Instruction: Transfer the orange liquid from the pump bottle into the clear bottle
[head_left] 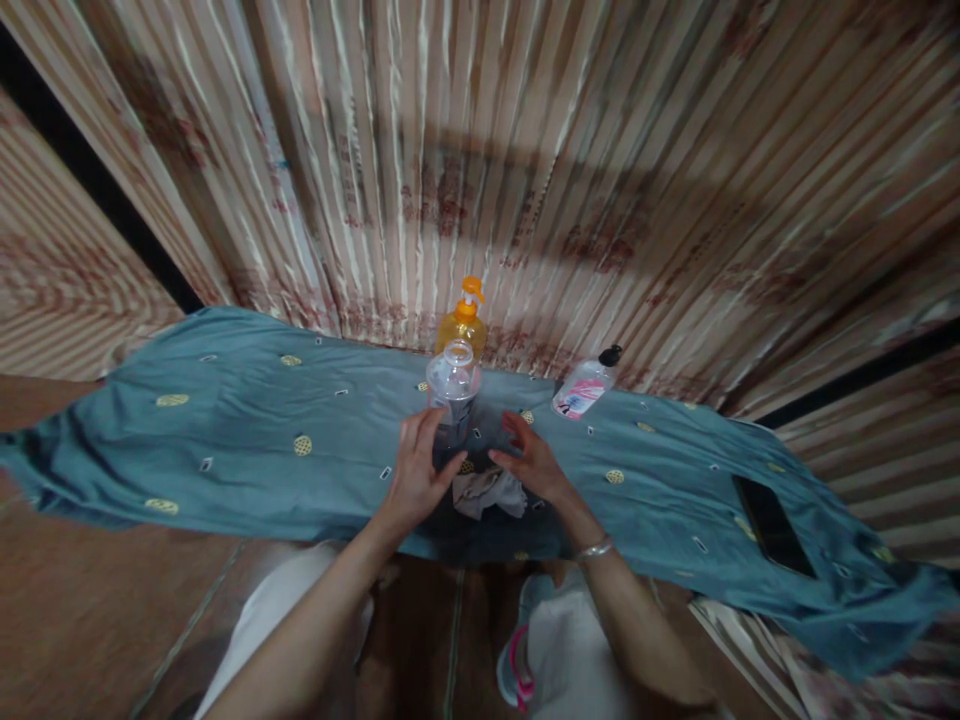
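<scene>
A clear plastic bottle (452,393) with a domed lid stands upright on a blue-grey cloth (247,450). My left hand (416,475) is beside it on the left, fingers spread, the fingertips at or very near its base. My right hand (532,462) hovers just right of the bottle, fingers apart, holding nothing. A small crumpled grey rag (489,493) lies on the cloth between my two wrists. A silver bracelet (594,549) circles my right wrist.
An orange pump bottle (463,320) stands behind the clear one. A white and pink bottle with a black cap (585,386) lies tilted at the back right. A dark phone (772,525) rests on the cloth at right. Striped curtains (525,150) hang behind.
</scene>
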